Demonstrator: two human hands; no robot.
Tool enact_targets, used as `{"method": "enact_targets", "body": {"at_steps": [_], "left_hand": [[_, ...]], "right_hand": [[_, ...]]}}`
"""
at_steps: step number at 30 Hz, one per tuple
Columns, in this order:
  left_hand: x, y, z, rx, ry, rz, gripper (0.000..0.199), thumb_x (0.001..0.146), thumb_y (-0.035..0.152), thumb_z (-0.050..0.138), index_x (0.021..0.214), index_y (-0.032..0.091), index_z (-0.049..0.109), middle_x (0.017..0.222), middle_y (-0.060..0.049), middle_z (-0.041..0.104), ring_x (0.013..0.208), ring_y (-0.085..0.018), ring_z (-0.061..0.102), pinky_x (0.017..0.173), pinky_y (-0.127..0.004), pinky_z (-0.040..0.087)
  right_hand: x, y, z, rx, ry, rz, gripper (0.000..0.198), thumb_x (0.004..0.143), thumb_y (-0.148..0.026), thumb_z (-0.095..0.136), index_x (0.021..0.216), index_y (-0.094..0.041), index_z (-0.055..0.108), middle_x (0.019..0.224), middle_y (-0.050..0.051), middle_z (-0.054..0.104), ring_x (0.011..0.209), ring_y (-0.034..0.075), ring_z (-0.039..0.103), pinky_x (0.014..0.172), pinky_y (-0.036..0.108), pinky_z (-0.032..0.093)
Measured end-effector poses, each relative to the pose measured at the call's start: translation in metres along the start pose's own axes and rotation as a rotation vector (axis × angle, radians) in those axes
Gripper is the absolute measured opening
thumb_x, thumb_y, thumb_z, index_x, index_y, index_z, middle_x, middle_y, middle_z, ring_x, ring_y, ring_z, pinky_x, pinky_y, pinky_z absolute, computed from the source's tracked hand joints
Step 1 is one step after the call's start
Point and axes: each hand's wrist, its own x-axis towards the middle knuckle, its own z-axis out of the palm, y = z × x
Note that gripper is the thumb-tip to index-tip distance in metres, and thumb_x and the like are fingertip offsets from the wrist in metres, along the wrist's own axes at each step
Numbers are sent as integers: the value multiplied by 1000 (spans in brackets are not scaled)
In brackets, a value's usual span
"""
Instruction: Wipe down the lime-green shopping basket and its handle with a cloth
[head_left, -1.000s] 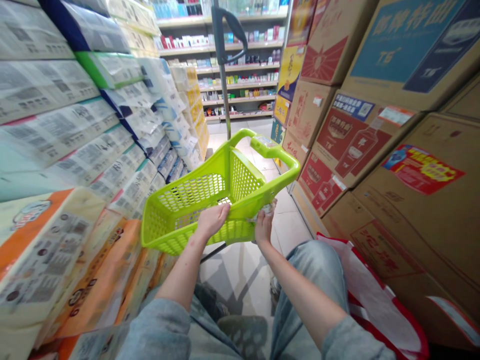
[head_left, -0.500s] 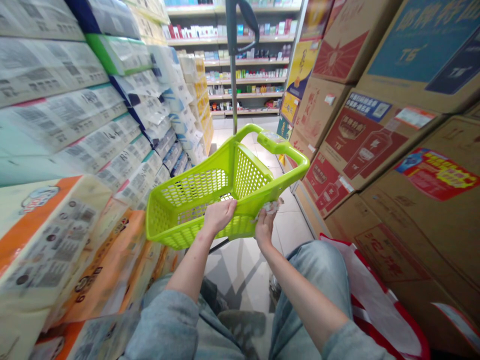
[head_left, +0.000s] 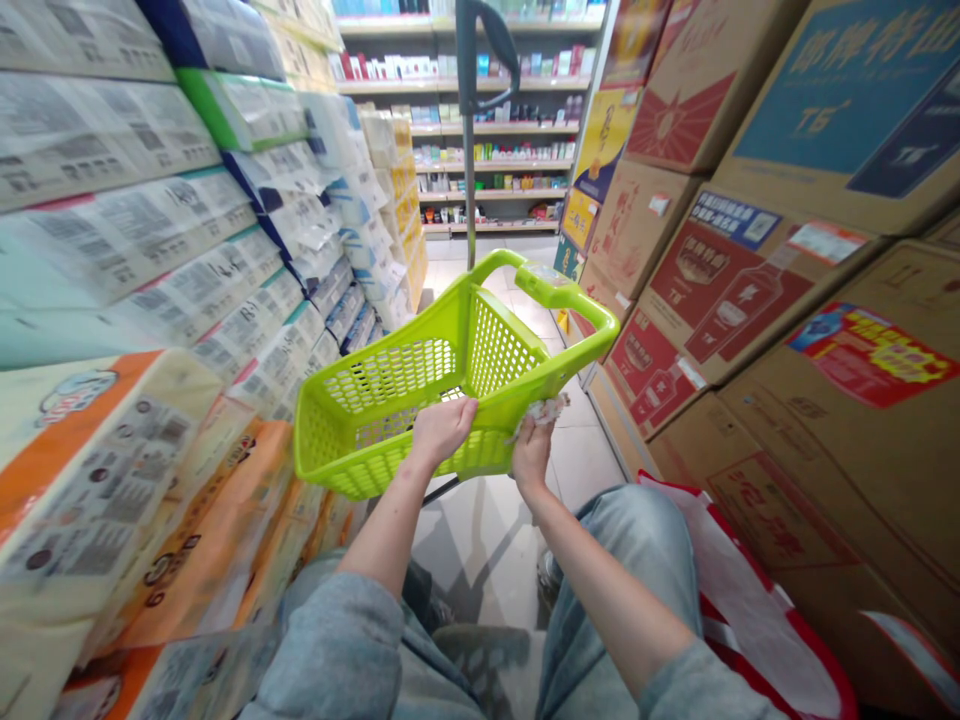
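A lime-green shopping basket (head_left: 375, 372) with perforated walls sits tilted in front of me, its looped handle toward the upper right. My left hand (head_left: 444, 432) is closed over the near rim, thumb on top and fingers hidden inside. Against the outer side wall, below the handle end, my right hand (head_left: 531, 452) presses a crumpled whitish wipe (head_left: 546, 410) with grey and brown smudges. Its fingers are bent around the wipe. Behind the basket stands a grey pole with a dark pull handle (head_left: 466, 70).
Stacked tissue packs (head_left: 97, 500) rise close on my left. Cardboard cartons (head_left: 720, 270) line the right side. A red-and-white bag (head_left: 757, 600) lies by my right knee. Shelves of small goods (head_left: 495, 150) stand at the aisle's far end, beyond the tiled floor (head_left: 581, 450).
The right hand and wipe have shifted very slightly along the basket's side. The left hand keeps its hold on the rim, and the basket stays nearly in place.
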Motion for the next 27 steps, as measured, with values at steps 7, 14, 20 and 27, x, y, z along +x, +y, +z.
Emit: {"method": "enact_targets", "body": {"at_steps": [7, 14, 20, 27], "left_hand": [[1, 1, -1, 18, 3, -4, 56, 94, 49, 12, 85, 25, 62, 90, -1, 70, 83, -19, 63, 61, -26, 35], [1, 2, -1, 31, -2, -14, 56, 94, 50, 12, 87, 26, 62, 91, -1, 70, 83, -19, 63, 62, -26, 36], [0, 4, 1, 14, -10, -8, 57, 94, 50, 12, 87, 26, 63, 92, -2, 70, 84, -19, 63, 64, -26, 36], [-2, 9, -1, -14, -15, -23, 55, 94, 50, 15, 88, 25, 64, 94, -2, 70, 86, -18, 63, 66, -26, 37]], "right_hand": [[14, -29, -23, -1, -4, -93, 54, 96, -31, 27, 146, -13, 20, 153, 17, 12, 143, 24, 7, 114, 50, 21], [16, -30, -45, 65, 41, -304, 32, 92, -25, 41, 116, -16, 60, 132, 16, 38, 126, 25, 39, 101, 44, 43], [32, -41, -60, 30, 95, -305, 26, 90, -26, 47, 108, -16, 64, 112, 14, 49, 108, 22, 50, 92, 39, 48], [39, -46, -77, 29, 181, -307, 23, 89, -27, 51, 105, -17, 63, 112, 12, 49, 109, 21, 51, 95, 40, 46]]}}
